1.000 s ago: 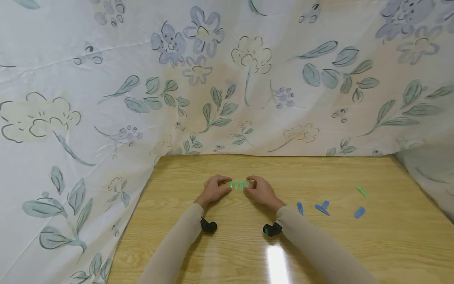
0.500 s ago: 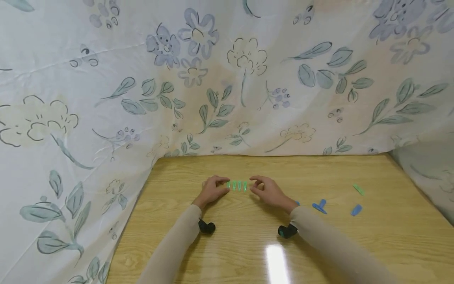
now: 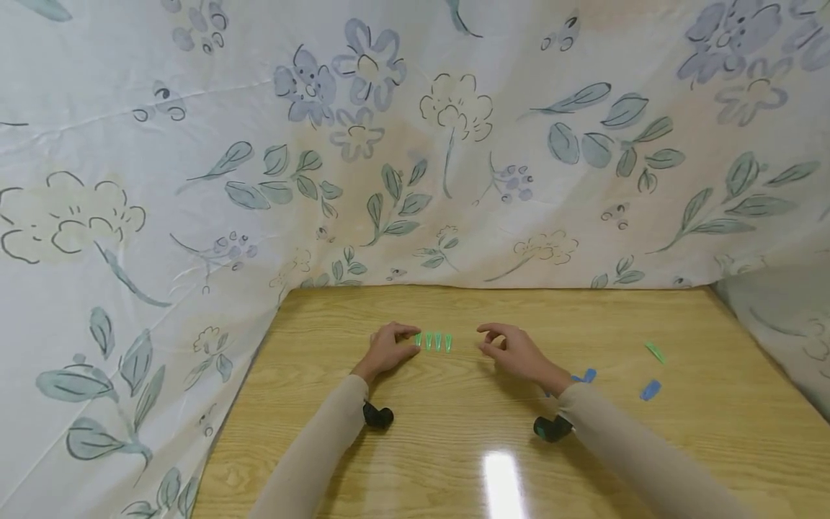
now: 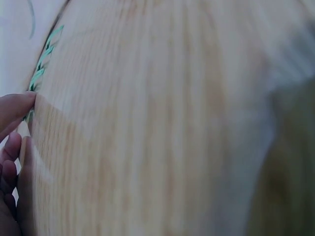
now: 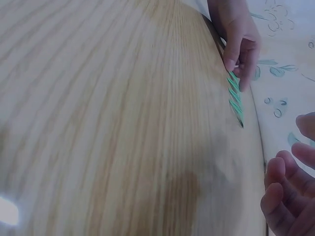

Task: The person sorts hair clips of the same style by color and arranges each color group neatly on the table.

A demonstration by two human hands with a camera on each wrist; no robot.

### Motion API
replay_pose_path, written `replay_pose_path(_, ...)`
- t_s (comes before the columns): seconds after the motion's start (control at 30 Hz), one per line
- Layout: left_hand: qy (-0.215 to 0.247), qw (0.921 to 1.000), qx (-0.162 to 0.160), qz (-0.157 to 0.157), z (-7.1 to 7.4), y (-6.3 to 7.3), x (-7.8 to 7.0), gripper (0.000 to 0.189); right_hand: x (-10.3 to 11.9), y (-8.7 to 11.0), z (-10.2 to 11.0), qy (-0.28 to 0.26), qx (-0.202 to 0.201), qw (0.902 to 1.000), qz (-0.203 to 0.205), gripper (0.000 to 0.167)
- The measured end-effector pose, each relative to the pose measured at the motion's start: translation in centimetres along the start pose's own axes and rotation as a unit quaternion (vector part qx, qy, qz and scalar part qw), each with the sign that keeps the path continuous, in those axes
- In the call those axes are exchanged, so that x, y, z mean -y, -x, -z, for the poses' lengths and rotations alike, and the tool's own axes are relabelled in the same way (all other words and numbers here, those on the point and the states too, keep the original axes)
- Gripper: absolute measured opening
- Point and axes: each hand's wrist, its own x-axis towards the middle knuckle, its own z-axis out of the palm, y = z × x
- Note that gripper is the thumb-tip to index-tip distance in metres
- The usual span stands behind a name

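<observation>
Several small green hair clips (image 3: 438, 342) stand side by side in a short row on the wooden table. My left hand (image 3: 391, 347) is at the row's left end, thumb and fingertip at the two ends of the leftmost clip (image 3: 418, 339), pinching it. In the left wrist view, part of that clip shows between the thumb (image 4: 19, 105) and fingers. My right hand (image 3: 515, 352) hovers right of the row, fingers loosely bent, holding nothing. In the right wrist view its fingertips (image 5: 274, 169) are apart from the row of clips (image 5: 236, 101).
A loose green clip (image 3: 656, 352) and a blue clip (image 3: 650, 390) lie to the right on the table (image 3: 415, 461). More blue clips (image 3: 588, 375) are partly hidden by the right forearm. A floral cloth (image 3: 454, 166) hangs along the back and left side.
My right hand has left the row's right end and moved rightward, its fingers parting from the clips. The left hand stays at the left end.
</observation>
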Motion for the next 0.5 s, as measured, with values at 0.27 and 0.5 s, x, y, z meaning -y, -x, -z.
replay_pose_path(0.27,0.007,1.0,-0.001,0.0,-0.1,0.0,0.2,0.034,-0.3,1.0,1.5,0.016,-0.015,0.9997,-0.004,0.039)
replay_pose_path(0.5,0.012,0.9999,-0.003,-0.005,-0.1,0.2,0.2,0.033,-0.4,1.9,2.5,0.011,-0.016,0.9998,-0.008,0.04)
